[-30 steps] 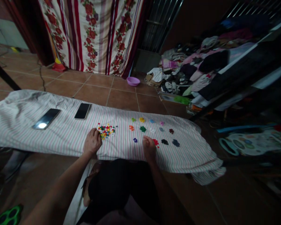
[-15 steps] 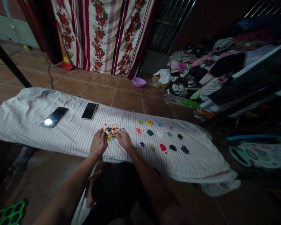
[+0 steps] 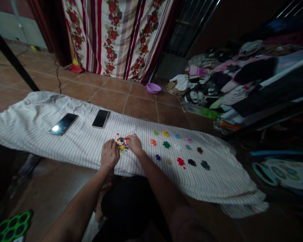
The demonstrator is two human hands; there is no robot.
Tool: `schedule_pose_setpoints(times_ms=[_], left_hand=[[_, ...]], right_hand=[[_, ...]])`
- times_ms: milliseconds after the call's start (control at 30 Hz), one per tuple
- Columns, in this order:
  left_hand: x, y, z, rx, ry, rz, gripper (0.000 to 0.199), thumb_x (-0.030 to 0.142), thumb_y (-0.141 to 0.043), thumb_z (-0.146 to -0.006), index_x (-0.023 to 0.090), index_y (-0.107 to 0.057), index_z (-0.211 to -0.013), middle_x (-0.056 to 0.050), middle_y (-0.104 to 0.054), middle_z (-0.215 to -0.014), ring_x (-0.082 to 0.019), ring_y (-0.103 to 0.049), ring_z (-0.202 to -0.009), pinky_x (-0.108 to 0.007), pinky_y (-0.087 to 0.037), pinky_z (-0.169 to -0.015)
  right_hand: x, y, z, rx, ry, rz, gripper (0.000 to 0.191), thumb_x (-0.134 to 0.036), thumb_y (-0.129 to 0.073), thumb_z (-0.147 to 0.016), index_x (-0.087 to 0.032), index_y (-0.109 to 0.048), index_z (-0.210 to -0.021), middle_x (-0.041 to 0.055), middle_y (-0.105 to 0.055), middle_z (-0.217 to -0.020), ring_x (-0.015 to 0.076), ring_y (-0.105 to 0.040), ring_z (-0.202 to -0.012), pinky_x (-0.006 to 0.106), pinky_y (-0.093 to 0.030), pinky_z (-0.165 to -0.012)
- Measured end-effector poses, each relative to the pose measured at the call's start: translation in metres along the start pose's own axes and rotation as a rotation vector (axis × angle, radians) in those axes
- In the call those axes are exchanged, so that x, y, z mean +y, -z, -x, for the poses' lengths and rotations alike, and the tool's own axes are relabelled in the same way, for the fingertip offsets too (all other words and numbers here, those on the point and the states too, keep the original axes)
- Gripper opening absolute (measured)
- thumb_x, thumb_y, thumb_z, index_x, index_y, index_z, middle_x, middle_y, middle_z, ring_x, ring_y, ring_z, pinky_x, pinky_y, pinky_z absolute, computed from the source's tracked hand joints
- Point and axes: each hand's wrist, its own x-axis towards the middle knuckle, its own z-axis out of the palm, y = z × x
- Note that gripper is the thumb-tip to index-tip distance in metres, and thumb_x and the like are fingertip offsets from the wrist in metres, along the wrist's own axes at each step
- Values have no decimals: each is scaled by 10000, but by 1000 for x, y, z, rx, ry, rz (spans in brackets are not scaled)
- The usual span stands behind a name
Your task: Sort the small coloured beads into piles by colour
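Note:
A mixed pile of small coloured pieces (image 3: 122,144) lies on the striped cloth (image 3: 83,141). My left hand (image 3: 110,153) rests at the pile's left edge, fingers bent together at the pieces; what they hold, if anything, is too small to make out. At the pile's upper right, my right hand (image 3: 135,144) has its fingertips pinched over the pieces, their contents hidden. Farther right sit separate one-colour clusters, among them orange (image 3: 153,142), yellow (image 3: 165,133), dark green (image 3: 166,145), red (image 3: 180,161), black (image 3: 192,162) and brown (image 3: 200,150).
Two phones, one (image 3: 63,124) at the left and another (image 3: 101,118) nearer the pile, lie on the cloth. Beyond it a purple basin (image 3: 153,88) stands on the tiled floor. Heaped clothes (image 3: 217,77) are at the right, a floral curtain (image 3: 113,37) behind.
The view has shifted, so the cloth sits slightly farther right in the picture. My right hand has moved up along the pile's right side. My left hand stays beside the pile.

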Motion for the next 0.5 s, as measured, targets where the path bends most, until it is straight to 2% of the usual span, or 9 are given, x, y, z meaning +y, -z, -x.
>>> schedule_pose_setpoints(times_ms=[267, 367, 500], left_hand=[[1, 2, 0, -14, 11, 3, 263, 224, -373, -910, 150, -581, -1053, -161, -596, -1140, -279, -514, -1137, -453, -400, -997], [1, 2, 0, -14, 19, 0, 254, 224, -368, -912, 158, -581, -1035, -154, -596, -1140, -279, -510, -1146, -452, -392, -1006], [1, 2, 0, -23, 24, -14, 255, 226, -364, -920, 152, -585, -1021, -155, -604, -1139, -278, -515, -1146, -450, -392, -1006]], right_hand=[[19, 10, 6, 66, 81, -26, 251, -136, -531, -855, -255, -746, -908, 23, -597, -883, 145, -575, -784, 244, -453, -752], [16, 10, 10, 10, 140, -29, 215, -153, -555, -857, -241, -742, -913, 23, -611, -886, 143, -583, -779, 247, -455, -756], [-2, 10, 18, -101, 230, 46, 176, -192, -573, -874, -246, -739, -898, 27, -630, -888, 154, -592, -830, 247, -448, -762]])
